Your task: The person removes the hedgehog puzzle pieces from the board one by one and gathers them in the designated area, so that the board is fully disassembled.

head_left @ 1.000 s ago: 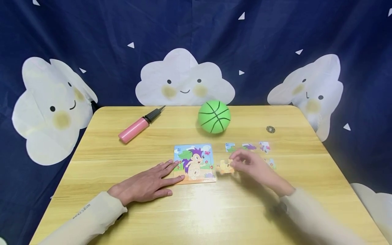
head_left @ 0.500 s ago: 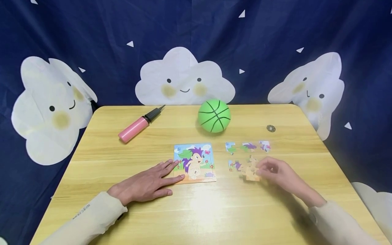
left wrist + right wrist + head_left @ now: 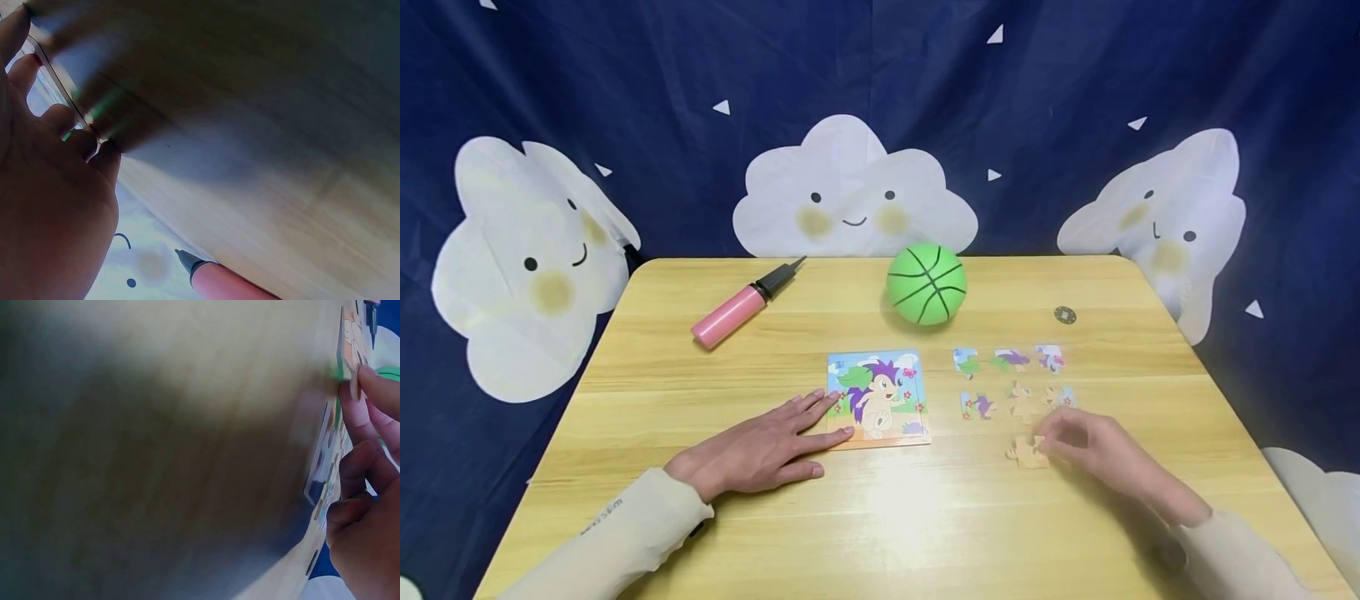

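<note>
My left hand (image 3: 760, 446) lies flat on the table, its spread fingertips on the left side of a hedgehog picture puzzle (image 3: 883, 398). In the left wrist view its fingers (image 3: 56, 119) reach the puzzle's edge. My right hand (image 3: 1101, 454) pinches a beige and orange jigsaw piece (image 3: 1028, 452) between thumb and fingers, close over the table. The right wrist view shows that piece edge-on at the fingertips. Just beyond it are two rows of loose jigsaw pieces, including a purple one (image 3: 1012, 359), a blue and green one (image 3: 966, 362) and a beige one (image 3: 1022, 398).
A green ball (image 3: 927, 284) with black lines stands behind the puzzle. At the back left lies a pink hand pump (image 3: 730, 315) with a black nozzle. A small dark disc (image 3: 1065, 315) lies at the right. A blue cloud-patterned curtain (image 3: 1037, 75) hangs behind the table.
From beside the puzzle, my right hand has carried the jigsaw piece to the right and then nearer the front, below the second row of pieces. The left hand has stayed still.
</note>
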`<state>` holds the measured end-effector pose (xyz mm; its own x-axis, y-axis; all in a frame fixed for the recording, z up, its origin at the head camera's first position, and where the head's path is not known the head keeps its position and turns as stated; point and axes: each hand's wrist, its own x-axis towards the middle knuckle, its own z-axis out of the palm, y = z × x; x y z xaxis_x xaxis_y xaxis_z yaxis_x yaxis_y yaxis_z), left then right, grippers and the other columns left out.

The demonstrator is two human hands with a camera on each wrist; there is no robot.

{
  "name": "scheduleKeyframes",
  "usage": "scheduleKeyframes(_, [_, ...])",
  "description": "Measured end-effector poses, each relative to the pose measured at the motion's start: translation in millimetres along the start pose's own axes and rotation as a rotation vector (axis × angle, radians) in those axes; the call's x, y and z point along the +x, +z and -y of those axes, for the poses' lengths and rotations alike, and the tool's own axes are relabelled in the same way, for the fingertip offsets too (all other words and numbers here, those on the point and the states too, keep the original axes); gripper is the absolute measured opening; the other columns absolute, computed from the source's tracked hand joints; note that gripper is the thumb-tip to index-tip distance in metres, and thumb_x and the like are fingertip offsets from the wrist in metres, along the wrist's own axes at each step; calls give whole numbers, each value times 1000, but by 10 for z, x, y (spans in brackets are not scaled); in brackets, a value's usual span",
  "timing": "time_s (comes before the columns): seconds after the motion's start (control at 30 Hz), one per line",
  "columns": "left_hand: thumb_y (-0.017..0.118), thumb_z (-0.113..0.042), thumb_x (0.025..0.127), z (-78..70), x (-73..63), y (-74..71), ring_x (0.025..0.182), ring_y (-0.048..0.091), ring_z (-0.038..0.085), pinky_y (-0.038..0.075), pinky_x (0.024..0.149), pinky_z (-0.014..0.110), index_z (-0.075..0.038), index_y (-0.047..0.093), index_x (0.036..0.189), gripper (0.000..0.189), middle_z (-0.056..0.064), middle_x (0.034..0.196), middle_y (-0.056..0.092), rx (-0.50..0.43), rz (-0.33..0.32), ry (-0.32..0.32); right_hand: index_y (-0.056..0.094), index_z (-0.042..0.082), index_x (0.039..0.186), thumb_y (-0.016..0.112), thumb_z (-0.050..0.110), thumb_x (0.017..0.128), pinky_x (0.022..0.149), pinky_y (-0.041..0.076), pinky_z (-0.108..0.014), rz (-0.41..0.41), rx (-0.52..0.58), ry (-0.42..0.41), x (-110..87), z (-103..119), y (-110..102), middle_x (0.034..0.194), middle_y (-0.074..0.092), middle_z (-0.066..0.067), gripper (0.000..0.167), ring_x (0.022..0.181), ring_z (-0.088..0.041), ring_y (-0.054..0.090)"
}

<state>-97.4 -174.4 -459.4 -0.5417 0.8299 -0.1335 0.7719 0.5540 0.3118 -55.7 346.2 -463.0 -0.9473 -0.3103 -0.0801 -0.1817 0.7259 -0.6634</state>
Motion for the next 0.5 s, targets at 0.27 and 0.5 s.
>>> scheduleKeyframes(0.27, [51,-47,115,-6,-2,-2,168,23,39,32,132,57,-34,39,170,57,12,183,21,-11,6,-13,80,28,111,89,20,92,94,55,-22,-89,-100,-143,-2,-13,38,107,75,16,22,102,-2,67])
scheduleKeyframes(0.5, [52,-46,115,-11,-2,-7,168,23,40,33,132,57,-34,39,170,58,13,183,21,-12,7,-17,79,30,108,92,16,88,91,55,-23,-121,-180,-265,19,-58,71,105,74,19,28,99,-3,66])
